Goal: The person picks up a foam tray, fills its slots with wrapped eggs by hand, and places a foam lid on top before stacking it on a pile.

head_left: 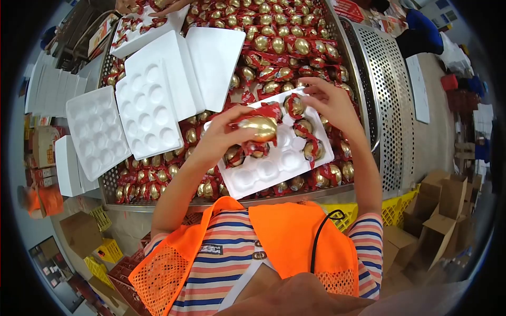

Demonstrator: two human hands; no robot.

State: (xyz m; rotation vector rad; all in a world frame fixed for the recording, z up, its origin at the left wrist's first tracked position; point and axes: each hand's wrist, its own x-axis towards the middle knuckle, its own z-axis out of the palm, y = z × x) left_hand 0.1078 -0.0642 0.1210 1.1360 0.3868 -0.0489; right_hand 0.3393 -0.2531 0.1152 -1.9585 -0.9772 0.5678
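My left hand (pixel 227 131) is closed around a gold egg in red wrapping (pixel 258 128), held over a white moulded tray (pixel 247 181) with round hollows. At the tray's far right corner is my right hand (pixel 331 103), its thumb and fingers apart, close beside a wrapped egg (pixel 293 105) sitting in a hollow. More wrapped eggs (pixel 313 149) fill hollows down the tray's right side, and a couple lie partly hidden below my left hand. Bare hollows show along the near side. The tray rests tilted on a mass of wrapped eggs (pixel 274 45).
A perforated metal table (pixel 158 208) with a raised rim bears the eggs. White hollowed trays (pixel 147 108) and flat white boxes (pixel 215 63) overlap at the left. Perforated metal panelling (pixel 387 105) stands right; cardboard boxes (pixel 437 226) and a yellow crate (pixel 392 210) sit lower right.
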